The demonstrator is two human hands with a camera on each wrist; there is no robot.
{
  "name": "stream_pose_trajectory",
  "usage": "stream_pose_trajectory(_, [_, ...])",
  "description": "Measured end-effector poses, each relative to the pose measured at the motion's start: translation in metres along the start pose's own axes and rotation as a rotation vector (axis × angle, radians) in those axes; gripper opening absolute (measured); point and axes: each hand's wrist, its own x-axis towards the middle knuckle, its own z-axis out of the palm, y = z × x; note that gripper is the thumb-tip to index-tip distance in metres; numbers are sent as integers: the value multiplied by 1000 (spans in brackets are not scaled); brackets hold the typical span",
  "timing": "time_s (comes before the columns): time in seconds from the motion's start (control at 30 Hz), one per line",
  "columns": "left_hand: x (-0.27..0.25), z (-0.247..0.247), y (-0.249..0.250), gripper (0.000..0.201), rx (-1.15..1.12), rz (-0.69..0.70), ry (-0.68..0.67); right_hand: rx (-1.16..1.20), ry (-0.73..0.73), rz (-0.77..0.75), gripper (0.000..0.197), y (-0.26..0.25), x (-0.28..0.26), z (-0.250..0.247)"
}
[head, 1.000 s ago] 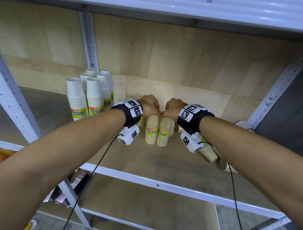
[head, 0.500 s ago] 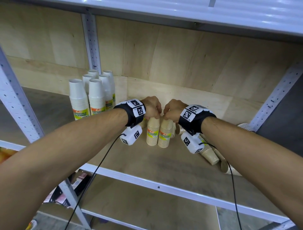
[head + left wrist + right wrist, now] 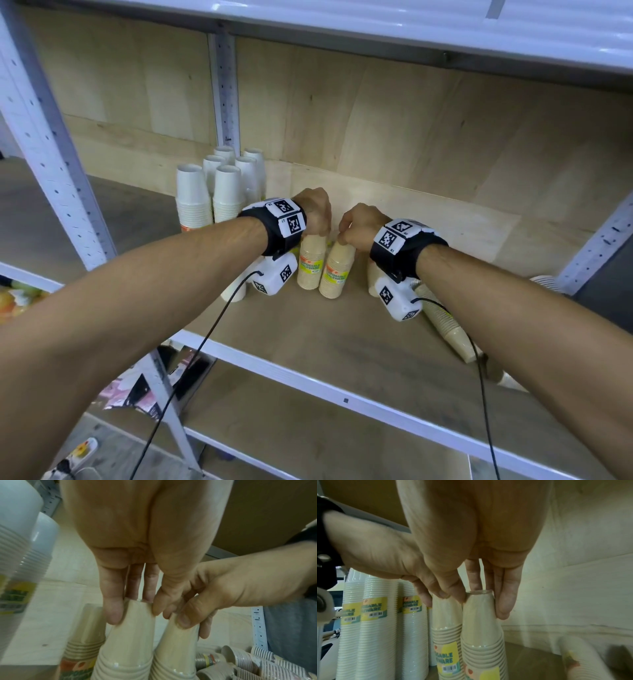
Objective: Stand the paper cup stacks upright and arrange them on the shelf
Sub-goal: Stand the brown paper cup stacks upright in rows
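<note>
Two beige paper cup stacks stand side by side, bottoms up, on the wooden shelf board [image 3: 308, 342]. My left hand [image 3: 315, 219] pinches the top of the left beige stack [image 3: 311, 263] with thumb and fingers [image 3: 114, 615]. My right hand [image 3: 352, 229] grips the top of the right beige stack [image 3: 337, 274], fingers [image 3: 504, 608] curled round its end cup [image 3: 481, 615]. The two stacks nearly touch. A third beige stack [image 3: 87, 628] stands just behind the left one.
Several white cup stacks [image 3: 219, 192] stand upright at the back left, by the metal post [image 3: 224, 102]. More stacks lie tipped over on the right [image 3: 445, 322], partly under my right forearm. The shelf's front rail [image 3: 342, 387] runs below my arms.
My hands have drawn slightly apart; their knuckles no longer touch. Each still holds the top of its beige stack, and the stacks stay upright.
</note>
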Motion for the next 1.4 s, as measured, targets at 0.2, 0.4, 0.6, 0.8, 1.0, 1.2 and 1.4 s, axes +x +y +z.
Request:
stream_pose_trajectory(0.2, [0, 3, -26, 29, 16, -82, 65, 43, 26, -28, 27, -15, 15, 13])
stream_pose_trajectory(0.4, [-1, 8, -38, 29, -20, -162, 137, 42, 20, -49, 26, -25, 30, 24])
stream_pose_trajectory(0.6, [1, 6, -40, 32, -23, -205, 157, 62, 26, -68, 26, -25, 42, 27])
stream_pose_trajectory(0.8, [6, 5, -40, 32, -22, -216, 147, 57, 32, -90, 28, -21, 50, 30])
stream_pose_trajectory(1.0, [6, 2, -35, 28, 10, -187, 128, 35, 18, -125, 36, -19, 50, 29])
stream_pose_trajectory(1.2, [11, -12, -26, 29, 13, -145, 134, 37, 46, -110, 38, -5, 46, 19])
stream_pose_trajectory(1.4, [16, -24, -4, 17, -43, -36, 130, 5, 116, -26, 32, 24, 39, 3])
